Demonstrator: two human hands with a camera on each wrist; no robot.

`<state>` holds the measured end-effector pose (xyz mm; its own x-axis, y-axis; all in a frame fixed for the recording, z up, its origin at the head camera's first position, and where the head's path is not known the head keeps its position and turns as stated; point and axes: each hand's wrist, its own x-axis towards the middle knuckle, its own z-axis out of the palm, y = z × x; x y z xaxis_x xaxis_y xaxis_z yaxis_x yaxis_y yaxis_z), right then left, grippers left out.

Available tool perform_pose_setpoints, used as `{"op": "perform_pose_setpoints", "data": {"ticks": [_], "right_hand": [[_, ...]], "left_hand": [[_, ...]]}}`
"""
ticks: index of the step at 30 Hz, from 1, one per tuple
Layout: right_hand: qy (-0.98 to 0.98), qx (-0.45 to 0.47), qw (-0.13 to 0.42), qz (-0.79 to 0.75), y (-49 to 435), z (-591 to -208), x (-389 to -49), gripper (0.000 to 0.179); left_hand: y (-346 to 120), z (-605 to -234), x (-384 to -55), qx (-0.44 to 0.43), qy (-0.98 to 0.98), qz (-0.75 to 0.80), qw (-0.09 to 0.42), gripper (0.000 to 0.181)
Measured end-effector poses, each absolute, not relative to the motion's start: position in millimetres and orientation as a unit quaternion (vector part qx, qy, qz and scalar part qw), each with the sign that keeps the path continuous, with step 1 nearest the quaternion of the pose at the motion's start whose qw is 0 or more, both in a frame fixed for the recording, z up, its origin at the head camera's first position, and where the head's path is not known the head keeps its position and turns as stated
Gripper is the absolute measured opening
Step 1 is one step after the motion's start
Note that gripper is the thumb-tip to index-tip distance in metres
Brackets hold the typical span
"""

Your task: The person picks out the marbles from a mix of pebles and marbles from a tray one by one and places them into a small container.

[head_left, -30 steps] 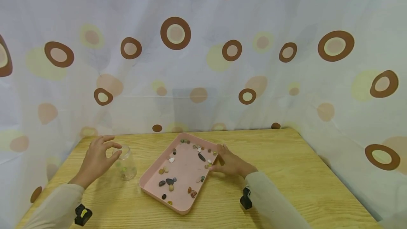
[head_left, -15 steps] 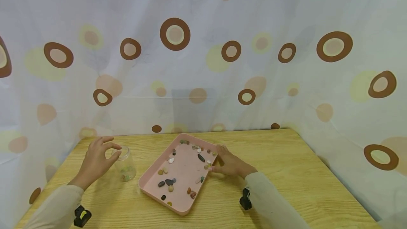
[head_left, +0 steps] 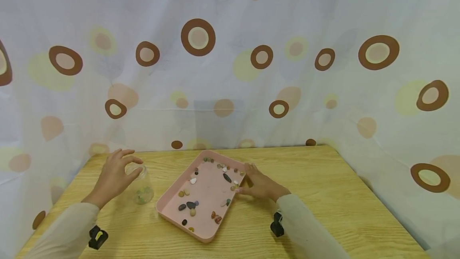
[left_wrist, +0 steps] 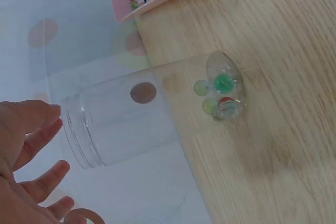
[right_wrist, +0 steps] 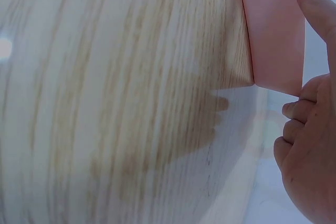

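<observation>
A clear plastic jar (head_left: 144, 189) stands upright at the left of the table. Several glass marbles (left_wrist: 224, 83), green, yellowish and swirled, lie on its bottom. My left hand (head_left: 116, 175) is at the jar's open mouth, thumb and fingers apart, fingertips right by the rim; no object shows between them. A pink rectangular tray (head_left: 212, 183) sits slantwise in the middle. It bears marbles and stones, such as a long dark stone (head_left: 227, 178) and a white stone (head_left: 193, 181). My right hand (head_left: 262, 185) holds the tray's far right corner, thumb on the rim, fingers bent at the corner.
The wood-grain table (head_left: 323, 195) stretches right and in front of the tray. A white curtain (head_left: 230, 71) with brown and yellow dots closes off the back and sides. On each wrist sits a black camera mount (head_left: 277, 225).
My left hand has shifted slightly right and up, over the jar's mouth. Inside the jar, the marbles look settled after appearing scattered a second ago. Right hand and tray have stayed put.
</observation>
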<state>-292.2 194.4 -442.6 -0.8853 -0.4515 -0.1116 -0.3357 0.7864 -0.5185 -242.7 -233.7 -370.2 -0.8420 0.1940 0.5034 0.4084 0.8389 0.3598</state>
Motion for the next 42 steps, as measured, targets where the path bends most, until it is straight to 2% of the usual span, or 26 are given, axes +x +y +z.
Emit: {"op": "perform_pose_setpoints", "data": {"ticks": [23,33,42], "right_hand": [[0.935,-0.206,0.121,-0.261,194,-439,-291,0.106],[0.936,-0.198,0.124,-0.262,196,-447,-291,0.108],[0.937,-0.197,0.123,-0.260,197,-443,-292,0.107]], "left_hand": [[-142,-371,-278,-0.255,-0.919,-0.243,0.179,0.014],[-90,-392,-293,-0.309,-0.906,-0.267,0.112,0.013],[-52,-407,-302,-0.314,-0.917,-0.239,0.067,0.017]]}}
